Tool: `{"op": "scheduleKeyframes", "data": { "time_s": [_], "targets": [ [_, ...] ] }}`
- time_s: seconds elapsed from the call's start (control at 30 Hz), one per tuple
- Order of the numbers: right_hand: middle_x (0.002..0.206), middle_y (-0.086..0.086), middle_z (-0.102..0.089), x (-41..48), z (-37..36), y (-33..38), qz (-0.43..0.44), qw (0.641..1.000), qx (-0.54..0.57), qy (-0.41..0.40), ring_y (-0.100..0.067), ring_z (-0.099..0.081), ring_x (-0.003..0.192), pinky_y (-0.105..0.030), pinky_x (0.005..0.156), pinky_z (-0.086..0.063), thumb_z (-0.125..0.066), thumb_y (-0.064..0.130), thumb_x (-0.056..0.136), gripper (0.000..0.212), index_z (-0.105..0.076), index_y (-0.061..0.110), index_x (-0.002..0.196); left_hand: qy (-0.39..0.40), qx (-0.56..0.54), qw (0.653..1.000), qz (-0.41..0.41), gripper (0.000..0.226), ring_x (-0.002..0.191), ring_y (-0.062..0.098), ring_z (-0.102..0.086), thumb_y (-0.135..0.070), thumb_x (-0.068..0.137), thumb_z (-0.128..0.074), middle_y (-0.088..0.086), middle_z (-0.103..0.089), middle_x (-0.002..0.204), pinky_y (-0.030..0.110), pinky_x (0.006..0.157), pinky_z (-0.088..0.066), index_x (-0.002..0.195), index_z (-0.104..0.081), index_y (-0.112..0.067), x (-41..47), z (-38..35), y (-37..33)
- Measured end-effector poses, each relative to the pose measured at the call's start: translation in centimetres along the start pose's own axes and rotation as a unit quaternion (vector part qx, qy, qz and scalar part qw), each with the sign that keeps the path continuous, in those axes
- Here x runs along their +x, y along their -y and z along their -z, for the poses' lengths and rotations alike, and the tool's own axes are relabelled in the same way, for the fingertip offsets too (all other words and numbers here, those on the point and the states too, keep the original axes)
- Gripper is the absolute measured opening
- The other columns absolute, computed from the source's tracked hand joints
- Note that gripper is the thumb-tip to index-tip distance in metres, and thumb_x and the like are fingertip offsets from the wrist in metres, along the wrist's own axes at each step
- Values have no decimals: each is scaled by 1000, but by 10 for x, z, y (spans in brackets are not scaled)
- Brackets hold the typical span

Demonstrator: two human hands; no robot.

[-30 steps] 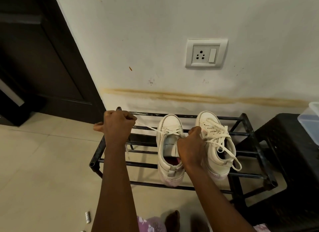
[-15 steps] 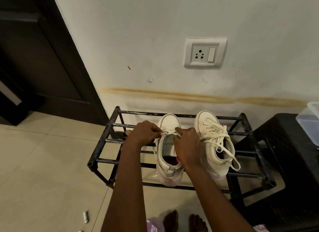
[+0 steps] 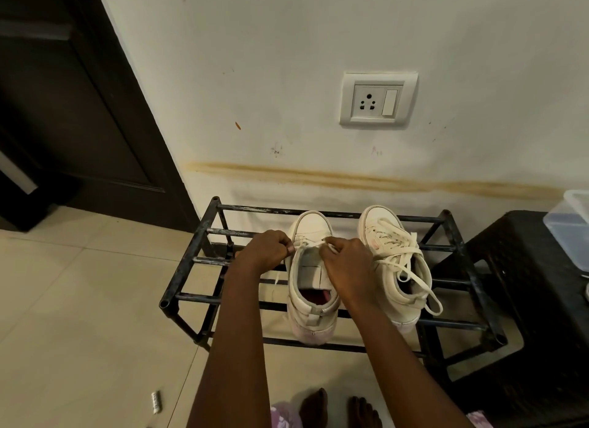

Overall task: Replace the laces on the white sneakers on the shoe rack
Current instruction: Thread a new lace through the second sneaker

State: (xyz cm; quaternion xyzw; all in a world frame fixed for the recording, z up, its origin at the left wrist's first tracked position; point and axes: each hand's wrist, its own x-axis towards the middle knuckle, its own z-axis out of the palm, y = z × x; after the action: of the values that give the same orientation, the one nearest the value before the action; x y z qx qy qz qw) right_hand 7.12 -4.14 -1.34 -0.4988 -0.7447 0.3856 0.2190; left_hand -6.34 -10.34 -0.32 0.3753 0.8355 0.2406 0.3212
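- White leather, a little grubby: two sneakers stood side by side on the top bars of the black metal shoe rack [image 3: 188,265], toes towards the wall [image 3: 287,77], as the head view showed them
- The open sneaker [image 3: 314,303], on the left of the pair, had its tongue [image 3: 310,273] bare; a lace [image 3: 310,243] crossed only the eyelets nearest the toe, one loose end dangling off its left side between the bars
- The laced sneaker [image 3: 376,230] just beside it was threaded right up, its ends flopping loose over the collar
- To my eye the step in hand was threading that lace up the open sneaker, and it was barely begun
- The next move, I'd judge, called for feeding each tip through the next eyelet up and evening the two ends
- The left hand [image 3: 264,252] sat at the shoe's left edge, knuckles up, fingers curled, pinching the lace at the fingertips
- The right hand [image 3: 347,262] met it over the toe end of the tongue, fingers bent, pinching the lace's other run
- Both forearms [image 3: 236,332] reached straight forward, bare feet [image 3: 314,408] below them
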Motion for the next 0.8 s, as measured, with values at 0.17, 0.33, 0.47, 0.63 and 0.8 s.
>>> {"op": "scheduleKeyframes", "data": {
  "time_s": [0.17, 0.33, 0.47, 0.63, 0.8],
  "targets": [
    [99, -8, -69, 9, 18, -2, -62, 994, 26, 81, -17, -55, 82, -26, 74, -38, -44, 31, 98, 35, -71, 10, 102, 20, -26, 999, 20, 14, 94, 23, -55, -13, 93, -53, 14, -63, 106, 38, 93, -46, 100, -63, -6, 3, -2, 0],
    [87, -7, -66, 13, 14, -6, -72, 994, 53, 54, -21, -60, 83, -29, 68, -49, -55, 6, 90, 14, -69, 8, 88, 32, -5, 999, 9, 29, 86, 23, -53, -18, 96, -50, 17, -62, 96, 33, 78, -47, 101, -64, 7, 2, 0, -2],
    [96, -14, -66, 16, 13, -9, -63, 998, -11, 28, -18, -53, 79, -25, 69, -38, -48, 1, 90, 18, -66, 1, 93, 42, 14, 999, 8, 25, 83, 21, -50, -12, 95, -49, 12, -59, 91, 24, 63, -38, 102, -65, 5, 0, 2, -1],
    [105, -12, -56, 16, 14, -10, 1, 994, -108, -15, -26, -54, 92, -28, 71, -35, -45, -3, 88, 21, -64, 4, 94, 48, 18, 999, 8, 24, 78, 17, -50, -13, 95, -49, 10, -58, 92, 18, 62, -36, 104, -65, 2, 0, 3, 0],
    [102, -9, -67, 6, 16, -5, -6, 991, -122, -55, -26, -62, 91, -29, 67, -42, -47, 12, 94, 25, -70, 17, 102, 67, 24, 997, 9, 20, 89, 22, -50, -17, 96, -49, 15, -59, 99, 33, 82, -44, 99, -62, -3, 5, 3, 1]
  ]
}}
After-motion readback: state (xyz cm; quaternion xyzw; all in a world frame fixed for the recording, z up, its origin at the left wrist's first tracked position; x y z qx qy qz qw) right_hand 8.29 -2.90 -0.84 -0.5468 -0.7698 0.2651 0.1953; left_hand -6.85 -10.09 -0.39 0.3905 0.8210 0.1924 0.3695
